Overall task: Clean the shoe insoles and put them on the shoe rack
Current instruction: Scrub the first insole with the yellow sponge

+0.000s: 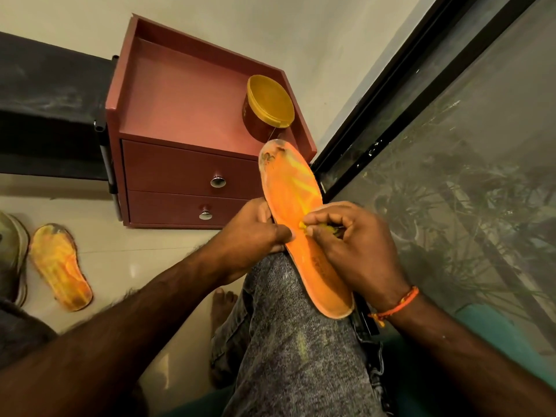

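Note:
An orange insole (293,188) with a dirty toe end lies tilted across my raised knee. My left hand (252,236) pinches its left edge near the middle. On the insole's centre my right hand (352,245) presses a small yellow-green scrubbing piece (323,227), mostly hidden by the closed fingers. A second orange insole (60,266) lies flat on the floor at the left, beside a grey shoe (12,254). The dark shoe rack (48,112) stands at the upper left.
A maroon two-drawer cabinet (192,176) stands against the wall, with a round yellow-lidded tub (269,106) on its top. A black-framed glass window (451,176) runs along the right. My bare foot (222,302) rests on the pale tiled floor.

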